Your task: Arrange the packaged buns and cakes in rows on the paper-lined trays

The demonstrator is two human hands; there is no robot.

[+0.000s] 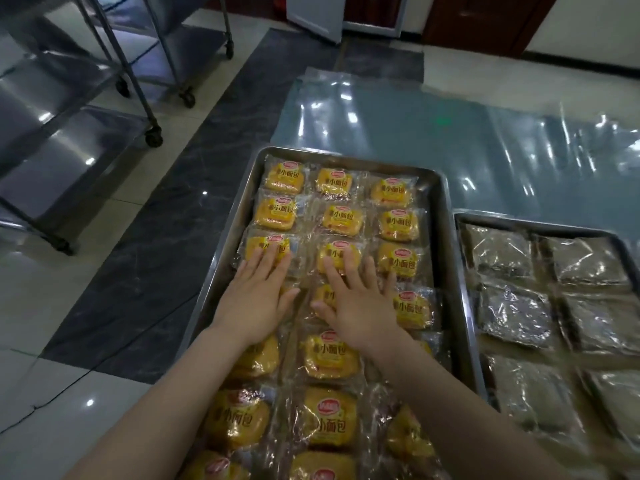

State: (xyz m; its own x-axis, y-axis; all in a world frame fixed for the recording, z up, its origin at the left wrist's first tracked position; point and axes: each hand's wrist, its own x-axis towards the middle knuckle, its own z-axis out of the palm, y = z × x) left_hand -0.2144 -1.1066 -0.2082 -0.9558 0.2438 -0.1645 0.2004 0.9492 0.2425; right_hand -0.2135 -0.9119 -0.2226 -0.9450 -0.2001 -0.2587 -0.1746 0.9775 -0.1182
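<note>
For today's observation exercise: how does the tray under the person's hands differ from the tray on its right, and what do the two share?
The bun tray holds yellow buns with printed labels; the cake tray holds dark cakes in plain clear wrap. The left hand and right hand rest flat on the bun tray's packets; nothing touches the cake tray. Both are metal trays with packets laid in rows.

Glossy tiled floor [69,393] (marble-banded), wheeled steel racks [65,98].

Bun tray [460,268] left of cake tray [623,247]
</note>
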